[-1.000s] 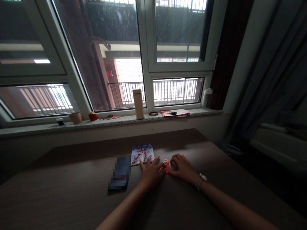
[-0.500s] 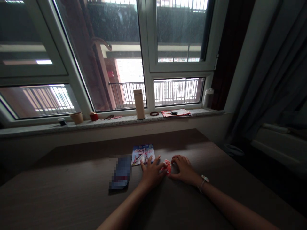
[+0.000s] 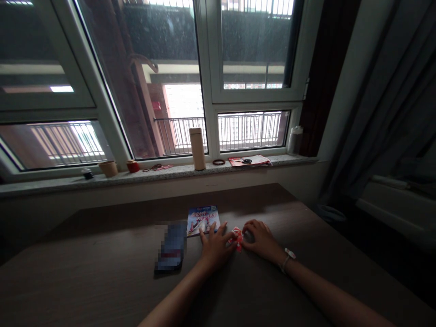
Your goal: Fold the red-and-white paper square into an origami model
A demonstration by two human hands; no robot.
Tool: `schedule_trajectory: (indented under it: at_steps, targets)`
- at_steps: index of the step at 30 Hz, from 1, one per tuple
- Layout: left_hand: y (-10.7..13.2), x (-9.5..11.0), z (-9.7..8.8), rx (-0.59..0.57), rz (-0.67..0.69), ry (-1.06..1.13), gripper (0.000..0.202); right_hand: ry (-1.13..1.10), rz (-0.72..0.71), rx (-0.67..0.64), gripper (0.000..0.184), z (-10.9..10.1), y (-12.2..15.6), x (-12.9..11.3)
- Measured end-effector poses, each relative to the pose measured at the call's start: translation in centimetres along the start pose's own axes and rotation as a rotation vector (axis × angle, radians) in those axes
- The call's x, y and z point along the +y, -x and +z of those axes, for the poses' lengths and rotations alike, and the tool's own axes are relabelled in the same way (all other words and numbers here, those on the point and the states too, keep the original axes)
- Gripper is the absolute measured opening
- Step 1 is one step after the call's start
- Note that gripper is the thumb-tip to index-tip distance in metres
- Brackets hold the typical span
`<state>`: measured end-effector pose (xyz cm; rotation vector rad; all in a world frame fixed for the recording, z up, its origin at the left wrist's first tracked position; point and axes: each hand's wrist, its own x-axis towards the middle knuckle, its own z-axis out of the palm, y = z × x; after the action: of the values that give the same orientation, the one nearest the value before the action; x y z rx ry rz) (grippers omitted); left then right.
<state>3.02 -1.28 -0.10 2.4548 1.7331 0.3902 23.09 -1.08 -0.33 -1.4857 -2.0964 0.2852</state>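
Note:
A small red and white folded paper (image 3: 237, 238) lies on the dark wooden table (image 3: 102, 281), pinched between both hands. My left hand (image 3: 215, 247) rests flat on the table with fingers spread and its thumb pressed to the paper's left side. My right hand (image 3: 261, 240) curls its fingers onto the paper's right side; a pale bracelet sits on that wrist. A blue booklet (image 3: 202, 220) lies just beyond my left fingertips.
A dark phone-sized object (image 3: 171, 247) lies left of my left hand. On the stone windowsill (image 3: 51, 182) stand a tall beige flask (image 3: 197, 148), a paper cup (image 3: 108, 168), a red jar (image 3: 132, 166), a ring, red papers (image 3: 250, 160) and a jar (image 3: 294, 139). Grey curtains hang right.
The red paper has shifted slightly between my fingers, tipping up and settling lower again. Both hands stay in nearly the same place.

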Motion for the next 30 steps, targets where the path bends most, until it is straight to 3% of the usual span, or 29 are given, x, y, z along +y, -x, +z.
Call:
schedule_trajectory:
  at_steps: [7, 18, 22, 30]
  targets:
    - [-0.1, 0.0, 0.1, -0.005, -0.002, -0.01, 0.029, -0.003, -0.004, -0.049, 0.042, -0.1, 0.1, 0.1]
    - [-0.1, -0.1, 0.1, -0.016, -0.005, -0.013, 0.028, 0.013, -0.043, -0.055, 0.051, -0.1, 0.3, 0.5]
    - [-0.1, -0.2, 0.2, -0.006, -0.002, -0.032, 0.028, -0.02, -0.037, -0.05, 0.046, 0.0, 0.1, 0.8]
    - [-0.1, -0.3, 0.4, 0.018, 0.005, -0.025, 0.029, 0.007, -0.03, 0.02, 0.014, 0.3, -0.4, 0.6]
